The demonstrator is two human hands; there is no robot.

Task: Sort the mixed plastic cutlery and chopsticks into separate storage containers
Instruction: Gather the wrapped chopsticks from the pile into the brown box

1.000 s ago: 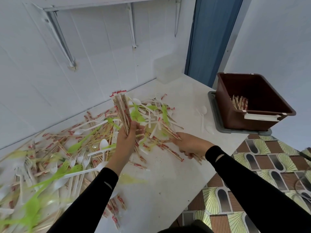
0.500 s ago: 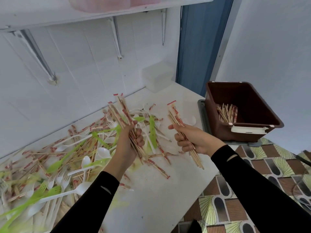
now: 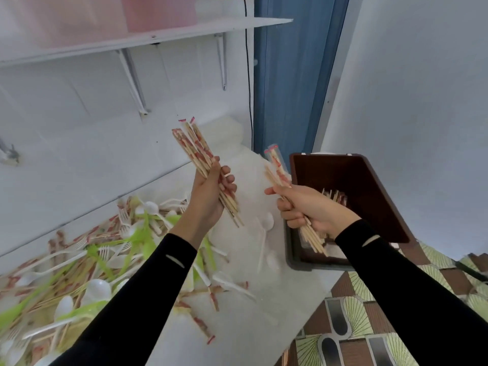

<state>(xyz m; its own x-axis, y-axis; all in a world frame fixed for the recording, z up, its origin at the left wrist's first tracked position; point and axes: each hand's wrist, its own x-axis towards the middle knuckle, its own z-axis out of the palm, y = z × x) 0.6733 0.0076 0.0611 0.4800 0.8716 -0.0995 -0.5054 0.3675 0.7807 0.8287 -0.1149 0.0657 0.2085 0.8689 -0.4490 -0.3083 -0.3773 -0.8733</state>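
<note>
My left hand (image 3: 208, 196) grips a thick bundle of wrapped chopsticks (image 3: 194, 146), tips pointing up and away, raised above the white table (image 3: 250, 318). My right hand (image 3: 309, 210) grips a smaller bundle of chopsticks (image 3: 276, 165) just left of the brown bin (image 3: 369, 196), which has several chopsticks (image 3: 334, 195) lying inside. A mixed pile of white forks and spoons, green cutlery and wrapped chopsticks (image 3: 87, 262) covers the table's left part.
The brown bin sits on a dark grey tray (image 3: 298, 260) at the table's right end. A white spoon (image 3: 268, 223) lies between pile and tray. A wall shelf (image 3: 148, 38) hangs above. A translucent box (image 3: 227, 130) stands at the back. Patterned floor (image 3: 356, 326) lies below right.
Both hands have risen off the table with their chopstick bundles and drifted right toward the brown bin. The view has tilted upward.
</note>
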